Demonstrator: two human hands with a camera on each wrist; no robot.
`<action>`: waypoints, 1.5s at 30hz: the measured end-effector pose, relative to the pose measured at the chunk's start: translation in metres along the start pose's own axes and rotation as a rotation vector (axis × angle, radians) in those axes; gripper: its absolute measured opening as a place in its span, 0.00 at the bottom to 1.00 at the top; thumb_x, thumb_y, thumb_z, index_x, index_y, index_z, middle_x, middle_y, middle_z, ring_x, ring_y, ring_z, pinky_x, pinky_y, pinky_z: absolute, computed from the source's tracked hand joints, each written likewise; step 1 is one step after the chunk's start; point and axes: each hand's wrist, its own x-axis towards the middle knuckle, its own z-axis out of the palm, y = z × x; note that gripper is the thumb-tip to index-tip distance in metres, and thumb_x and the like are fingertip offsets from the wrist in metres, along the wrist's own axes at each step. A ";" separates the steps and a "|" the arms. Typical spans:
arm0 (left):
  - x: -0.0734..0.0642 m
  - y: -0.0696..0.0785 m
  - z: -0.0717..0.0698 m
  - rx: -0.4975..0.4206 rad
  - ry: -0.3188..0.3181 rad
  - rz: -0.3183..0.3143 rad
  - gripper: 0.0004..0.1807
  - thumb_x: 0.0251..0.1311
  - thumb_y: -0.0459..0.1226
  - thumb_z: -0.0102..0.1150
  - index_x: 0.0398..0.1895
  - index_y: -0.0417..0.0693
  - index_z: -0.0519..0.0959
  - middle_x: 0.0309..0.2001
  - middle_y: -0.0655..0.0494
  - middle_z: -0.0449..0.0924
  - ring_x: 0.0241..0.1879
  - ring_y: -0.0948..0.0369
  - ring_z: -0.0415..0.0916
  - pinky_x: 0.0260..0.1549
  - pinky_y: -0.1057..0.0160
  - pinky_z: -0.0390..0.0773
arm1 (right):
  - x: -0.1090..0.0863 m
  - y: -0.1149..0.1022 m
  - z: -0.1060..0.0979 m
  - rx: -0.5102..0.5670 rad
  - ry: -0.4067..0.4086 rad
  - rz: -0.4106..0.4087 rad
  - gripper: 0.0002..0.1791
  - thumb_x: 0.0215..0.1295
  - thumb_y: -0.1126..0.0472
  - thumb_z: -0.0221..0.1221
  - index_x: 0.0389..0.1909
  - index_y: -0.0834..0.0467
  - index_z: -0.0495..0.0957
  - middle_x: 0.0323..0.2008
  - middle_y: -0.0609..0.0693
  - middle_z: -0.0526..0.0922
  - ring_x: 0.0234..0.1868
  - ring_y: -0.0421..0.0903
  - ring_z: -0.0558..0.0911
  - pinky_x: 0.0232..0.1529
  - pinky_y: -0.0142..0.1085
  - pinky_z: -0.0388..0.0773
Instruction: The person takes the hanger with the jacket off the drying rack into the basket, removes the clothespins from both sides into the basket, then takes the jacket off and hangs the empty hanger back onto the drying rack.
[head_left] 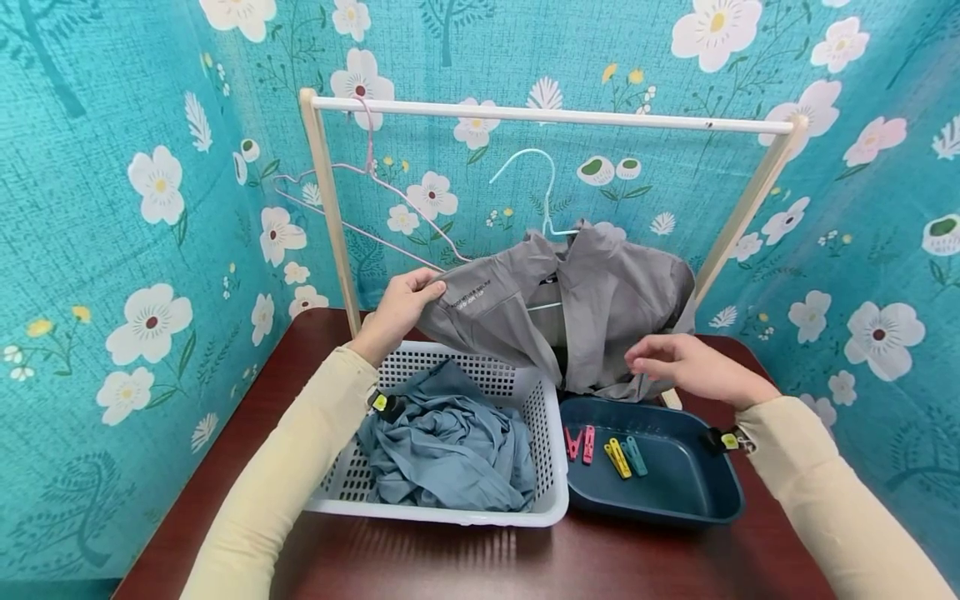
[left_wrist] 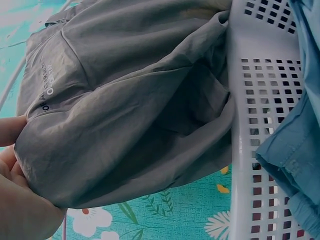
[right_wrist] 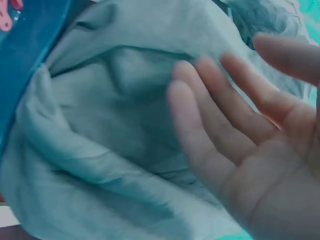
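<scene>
A grey garment [head_left: 487, 292] with small lettering near one shoulder spreads over a light blue hanger [head_left: 551, 192], whose hook rises from the collar and appears below the rail in the head view. My left hand [head_left: 401, 308] pinches the garment's shoulder on the lettered side between thumb and fingers. In the left wrist view the grey cloth [left_wrist: 115, 110] drapes from that grip towards the basket. On the other side, my right hand [head_left: 686, 367] is held in front of the garment's lower part, fingers relaxed and slightly bent. The right wrist view shows its palm [right_wrist: 270, 185] holding nothing.
A wooden rack with a white rail [head_left: 600, 118] spans the back, a pink hanger [head_left: 369, 150] hooked on its left end. In front, a white basket [head_left: 555, 467] holds blue-grey cloth [head_left: 457, 442]. Beside it, a dark blue tub [head_left: 675, 467] contains several clothespins [head_left: 618, 458].
</scene>
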 end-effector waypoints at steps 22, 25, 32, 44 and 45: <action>-0.006 0.000 0.003 0.006 -0.034 0.009 0.11 0.69 0.36 0.51 0.43 0.38 0.79 0.33 0.56 0.79 0.31 0.59 0.71 0.35 0.60 0.69 | 0.035 -0.043 -0.032 -0.294 0.683 -0.313 0.20 0.68 0.60 0.56 0.58 0.64 0.74 0.60 0.65 0.66 0.62 0.65 0.61 0.55 0.63 0.55; -0.008 0.001 0.004 -0.011 -0.054 0.028 0.11 0.69 0.36 0.50 0.44 0.37 0.78 0.32 0.56 0.78 0.30 0.59 0.70 0.34 0.61 0.69 | 0.041 -0.041 -0.031 -0.291 0.634 -0.292 0.21 0.70 0.56 0.54 0.60 0.63 0.73 0.59 0.64 0.68 0.61 0.63 0.64 0.55 0.61 0.58; -0.013 0.001 0.003 -0.006 -0.095 0.038 0.11 0.71 0.37 0.48 0.41 0.38 0.77 0.31 0.51 0.71 0.27 0.58 0.64 0.29 0.60 0.66 | 0.045 -0.039 -0.025 -0.218 0.623 -0.213 0.17 0.72 0.52 0.51 0.49 0.59 0.78 0.42 0.55 0.80 0.38 0.49 0.76 0.37 0.41 0.70; -0.021 -0.006 -0.007 -0.096 -0.127 0.019 0.10 0.72 0.35 0.45 0.32 0.38 0.69 0.26 0.52 0.64 0.24 0.58 0.61 0.29 0.59 0.64 | 0.039 -0.026 -0.025 -0.222 0.657 -0.174 0.16 0.71 0.51 0.52 0.46 0.57 0.80 0.38 0.55 0.81 0.32 0.47 0.73 0.31 0.35 0.66; -0.021 -0.007 -0.007 -0.096 -0.127 0.022 0.10 0.72 0.35 0.45 0.32 0.38 0.69 0.26 0.52 0.63 0.25 0.58 0.61 0.29 0.60 0.63 | 0.039 -0.025 -0.025 -0.221 0.660 -0.173 0.17 0.71 0.51 0.52 0.46 0.58 0.80 0.38 0.55 0.81 0.32 0.47 0.73 0.31 0.35 0.66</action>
